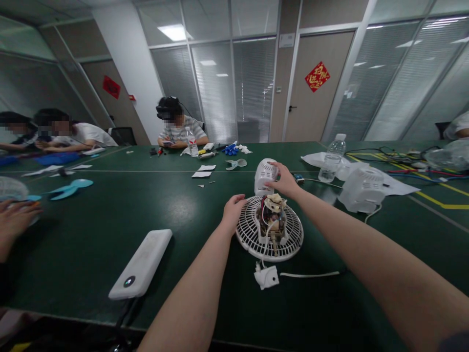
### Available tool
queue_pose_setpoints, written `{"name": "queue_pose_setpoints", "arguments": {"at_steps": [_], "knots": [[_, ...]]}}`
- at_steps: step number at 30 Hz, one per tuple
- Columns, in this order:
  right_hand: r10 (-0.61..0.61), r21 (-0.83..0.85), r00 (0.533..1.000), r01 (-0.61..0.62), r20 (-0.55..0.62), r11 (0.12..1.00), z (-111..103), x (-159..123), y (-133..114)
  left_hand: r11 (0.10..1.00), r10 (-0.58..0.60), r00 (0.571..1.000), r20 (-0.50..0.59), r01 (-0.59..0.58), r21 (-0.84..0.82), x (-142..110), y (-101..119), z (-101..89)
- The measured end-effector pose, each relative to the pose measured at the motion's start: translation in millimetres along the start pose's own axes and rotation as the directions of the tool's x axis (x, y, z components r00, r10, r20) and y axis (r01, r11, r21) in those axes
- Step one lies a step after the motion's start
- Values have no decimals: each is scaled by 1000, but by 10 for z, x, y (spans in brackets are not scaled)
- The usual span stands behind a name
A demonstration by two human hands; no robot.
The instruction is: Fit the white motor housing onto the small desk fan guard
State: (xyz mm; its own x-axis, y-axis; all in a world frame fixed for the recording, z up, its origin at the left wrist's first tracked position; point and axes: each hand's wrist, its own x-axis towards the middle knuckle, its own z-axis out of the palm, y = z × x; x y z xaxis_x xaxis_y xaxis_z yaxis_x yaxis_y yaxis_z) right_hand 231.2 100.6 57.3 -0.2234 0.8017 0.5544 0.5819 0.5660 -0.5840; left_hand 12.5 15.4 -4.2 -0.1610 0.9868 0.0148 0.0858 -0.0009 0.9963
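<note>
Fan grille [252, 234] lay flat on the green table [183, 205], bare motor [273, 217] exposed at its centre; left hand [232, 210] curled on the grille's rim; right hand [284, 181] gripped the removed motor cover [264, 176] just behind the grille; reassembly looked outstanding.

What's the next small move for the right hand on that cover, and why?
Probably lift the cover clear. The right hand rests on it behind the grille, which the left hand steadies, and the motor is already bare.
</note>
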Motion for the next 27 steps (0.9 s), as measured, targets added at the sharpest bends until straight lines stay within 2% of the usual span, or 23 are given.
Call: {"name": "queue_pose_setpoints", "arguments": {"at_steps": [7, 9, 12, 15, 20, 23, 27], "knots": [[68, 90, 984, -53, -166, 995, -195, -32, -99, 990, -32, 999, 7, 32, -139, -31, 30, -1], [109, 168, 970, -73, -219, 983, -264, -91, -167, 984, -36, 999, 1, 36, -177, -46, 41, 3], [181, 374, 948, -73, -263, 925, -401, -296, -302, 971, -38, 999, -2, 37, -236, -66, 47, 21], [172, 480, 945, -18, -279, 877, -587, -633, -480, 959, -36, 999, 9, 37, -281, -70, 40, 47], [71, 454, 968, 48, -241, 890, -815, -1227, -719, 950, -15, 998, 58, 33, -310, -64, 15, 90], [46, 380, 982, 28, -184, 925, -791, -1428, -714, 952, 0, 994, 110, 33, -303, -81, 12, 114], [64, 306, 989, -21, -131, 952, -680, -1518, -645, 959, 16, 988, 156, 28, -280, -129, 26, 126]]}}
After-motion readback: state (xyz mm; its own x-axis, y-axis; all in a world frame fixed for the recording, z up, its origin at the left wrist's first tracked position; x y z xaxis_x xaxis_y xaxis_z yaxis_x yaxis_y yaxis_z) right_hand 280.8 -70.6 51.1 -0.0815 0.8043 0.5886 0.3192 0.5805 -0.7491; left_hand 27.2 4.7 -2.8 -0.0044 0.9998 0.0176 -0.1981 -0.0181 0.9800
